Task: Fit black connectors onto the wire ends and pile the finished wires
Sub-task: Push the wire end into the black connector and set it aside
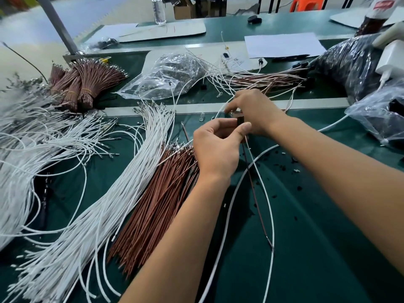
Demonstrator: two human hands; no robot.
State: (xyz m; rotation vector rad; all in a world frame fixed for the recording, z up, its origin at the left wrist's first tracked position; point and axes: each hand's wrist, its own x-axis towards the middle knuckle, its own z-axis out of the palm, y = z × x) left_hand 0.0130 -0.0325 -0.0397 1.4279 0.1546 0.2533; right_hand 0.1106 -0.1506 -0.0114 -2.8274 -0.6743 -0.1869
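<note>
While the left hand (215, 147) pinches a black connector (240, 121) between thumb and curled fingers, the right hand (251, 110) meets it from just behind, its fingertips closed on the wire ends there. From that shared grip a brown wire (253, 189) and a white wire (265, 191) trail toward the person over the green bench (317, 215). Left of the grip lie loose brown wires (157, 206) and white wires (109, 193); beyond it, the finished pile (258, 79).

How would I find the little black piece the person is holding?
Start at the green table and follow both arms to where the hands meet in the middle. The black connector sits pinched at the left hand's thumb tip, with the right hand just behind it. Unlike the loose black bits scattered nearby, one brown and one white wire hang from it.
</note>
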